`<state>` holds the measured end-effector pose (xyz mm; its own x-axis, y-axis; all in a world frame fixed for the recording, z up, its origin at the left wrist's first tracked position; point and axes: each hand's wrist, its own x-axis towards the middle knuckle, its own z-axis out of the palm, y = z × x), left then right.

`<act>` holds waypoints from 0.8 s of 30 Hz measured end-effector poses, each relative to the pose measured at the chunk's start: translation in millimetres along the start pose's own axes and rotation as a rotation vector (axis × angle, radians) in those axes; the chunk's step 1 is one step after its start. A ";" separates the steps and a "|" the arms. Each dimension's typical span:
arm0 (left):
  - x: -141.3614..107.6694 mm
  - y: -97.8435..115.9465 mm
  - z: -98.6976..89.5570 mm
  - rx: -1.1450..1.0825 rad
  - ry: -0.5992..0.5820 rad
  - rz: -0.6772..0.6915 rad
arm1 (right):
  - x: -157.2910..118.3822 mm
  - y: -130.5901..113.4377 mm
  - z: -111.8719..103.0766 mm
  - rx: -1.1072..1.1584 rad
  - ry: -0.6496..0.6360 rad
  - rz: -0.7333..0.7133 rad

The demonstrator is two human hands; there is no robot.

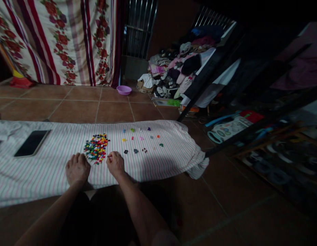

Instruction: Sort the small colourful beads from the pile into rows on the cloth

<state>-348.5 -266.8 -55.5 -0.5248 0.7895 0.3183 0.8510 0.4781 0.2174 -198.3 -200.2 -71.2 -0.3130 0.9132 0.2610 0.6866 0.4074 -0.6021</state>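
A heap of tiny multicoloured plastic pieces [97, 147] lies on the striped cloth [158, 167] between my hands. My left hand [78, 168] rests at the heap's near left side, its fingers curled down; nothing shows in them. Just right of the heap, my right hand [115, 163] has thumb and forefinger pinched on a very small dark reddish piece [109, 156]. Small groups sorted by colour sit in rows further right, among them yellow pieces [124, 139], black pieces [126, 151], dark grey pieces [136, 151], brown pieces [144, 150] and green pieces [161, 145].
A phone [32, 143] lies on the cloth at the left. Beyond it stand a purple basin [124, 90] on the tiled floor, a floral curtain [79, 44] and a pile of clothes [179, 66]. A dark metal post [193, 99] rises past the cloth's right end.
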 end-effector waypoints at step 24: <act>0.0 -7.2 14.2 -0.036 0.085 0.015 | -1.3 12.5 2.7 0.151 0.040 -0.037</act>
<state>-354.4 -264.8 -70.2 -0.5129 0.7604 0.3984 0.8585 0.4507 0.2448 -191.1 -196.3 -81.1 -0.3076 0.8985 0.3131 0.5675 0.4374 -0.6976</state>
